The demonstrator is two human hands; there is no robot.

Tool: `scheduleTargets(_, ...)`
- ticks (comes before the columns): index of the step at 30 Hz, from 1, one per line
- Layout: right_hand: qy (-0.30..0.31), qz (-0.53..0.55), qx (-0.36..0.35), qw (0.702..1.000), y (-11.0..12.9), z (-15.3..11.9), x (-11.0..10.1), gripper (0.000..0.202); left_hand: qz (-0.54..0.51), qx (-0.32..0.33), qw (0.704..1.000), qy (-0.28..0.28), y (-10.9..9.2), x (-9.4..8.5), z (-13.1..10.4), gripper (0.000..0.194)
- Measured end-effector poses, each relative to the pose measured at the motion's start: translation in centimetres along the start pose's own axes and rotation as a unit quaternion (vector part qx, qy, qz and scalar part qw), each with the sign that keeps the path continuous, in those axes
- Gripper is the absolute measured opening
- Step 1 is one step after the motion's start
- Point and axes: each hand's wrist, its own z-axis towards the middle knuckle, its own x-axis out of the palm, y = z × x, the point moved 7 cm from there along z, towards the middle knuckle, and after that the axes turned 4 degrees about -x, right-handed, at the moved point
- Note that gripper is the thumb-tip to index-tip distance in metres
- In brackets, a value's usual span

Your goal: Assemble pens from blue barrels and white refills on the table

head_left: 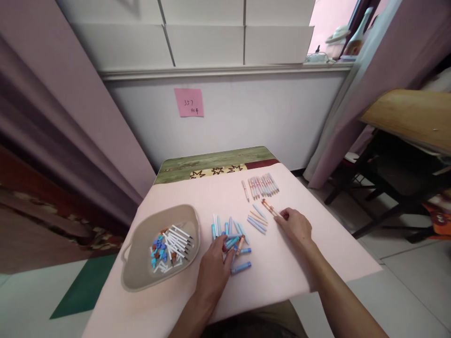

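Observation:
My left hand (214, 265) is over a loose pile of blue pen barrels (232, 242), its thumb and index finger apart and touching the pieces. An orange-brown pen barrel (240, 245) lies among them, just beyond the fingertips. My right hand (296, 226) has its fingers closed on the near end of light-brown pen barrels (269, 207), which lie side by side on the table. Left of that hand are several thin, tapered barrel pieces (257, 222) in blue and cream. Farther back, a row of pens (263, 186) is lined up, with a single pen (245, 191) beside it.
A beige basin (132, 267) on the left holds white refills (178, 241), small blue and brown parts (159, 251) and short white pieces. The pink-covered table (282, 277) faces a wall with a pink note (189, 102). A wooden desk (412, 115) stands at right.

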Motion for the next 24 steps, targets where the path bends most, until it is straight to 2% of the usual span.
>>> scheduleTargets(2, -0.009, 0.030, 0.011, 0.999, 0.0, -0.2, -0.2, 0.027, -0.002, 0.004, 1.000, 0.001, -0.3, -0.2, -0.1, 0.025)
scheduleTargets(4, -0.044, 0.059, 0.020, 0.997, 0.5, -0.9, -1.0, 0.029, -0.014, 0.007, 1.000, 0.002, -0.9, -0.4, -0.2, 0.023)
scheduleTargets(7, -0.103, 0.154, -0.019, 0.982, 3.5, -3.0, -2.2, 0.032, -0.103, -0.032, 0.994, 0.009, -1.4, -0.6, 0.4, 0.023)
scheduleTargets(8, -0.090, 0.211, -0.046, 0.972, 5.2, -3.9, -2.0, 0.033, -0.158, -0.060, 0.985, 0.012, -1.4, -0.6, 0.8, 0.027)
scheduleTargets(9, -0.043, 0.277, -0.081, 0.957, 7.3, -4.9, -1.4, 0.034, -0.221, -0.090, 0.971, 0.017, -1.4, -0.5, 1.1, 0.031)
scheduleTargets(11, 0.087, 0.408, -0.134, 0.899, 11.7, -7.2, 0.4, 0.036, -0.341, -0.135, 0.930, 0.028, -1.4, -0.6, 1.9, 0.040)
scheduleTargets(14, 0.230, 0.504, -0.160, 0.817, 16.9, -10.4, 2.3, 0.038, -0.443, -0.157, 0.882, 0.030, -1.1, -2.0, 2.6, 0.037)
scheduleTargets(19, 0.424, 0.533, -0.113, 0.724, 21.5, -13.1, 5.2, 0.052, -0.475, -0.179, 0.861, -0.033, 1.3, -6.2, 2.1, 0.030)
scheduleTargets(21, 0.446, 0.529, -0.101, 0.715, 22.5, -13.3, 5.9, 0.051, -0.468, -0.182, 0.863, -0.058, 2.1, -7.4, 1.8, 0.031)
scheduleTargets(24, 0.357, 0.525, -0.134, 0.761, 23.3, -12.3, 5.9, 0.042, -0.467, -0.169, 0.863, -0.093, 2.9, -8.6, 1.9, 0.032)
